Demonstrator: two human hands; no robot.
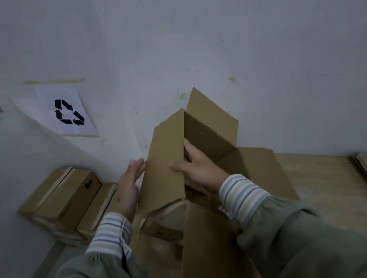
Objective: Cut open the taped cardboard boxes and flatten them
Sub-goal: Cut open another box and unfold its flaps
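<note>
Sleeves low in frame; right grip [199, 168] pinches opened box [164, 162] wall, left grip [128, 188] spread flat outside: better push walls together evenly.

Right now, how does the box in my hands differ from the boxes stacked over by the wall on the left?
The held box is open, flaps splayed, interior showing; the stacked boxes look closed, with pale strips along their seams. The held box is tilted up off the floor, the left hand flat against its outer wall and the right hand gripping its edge; the stacked boxes lie flat, untouched. Both are plain brown cardboard.
</note>
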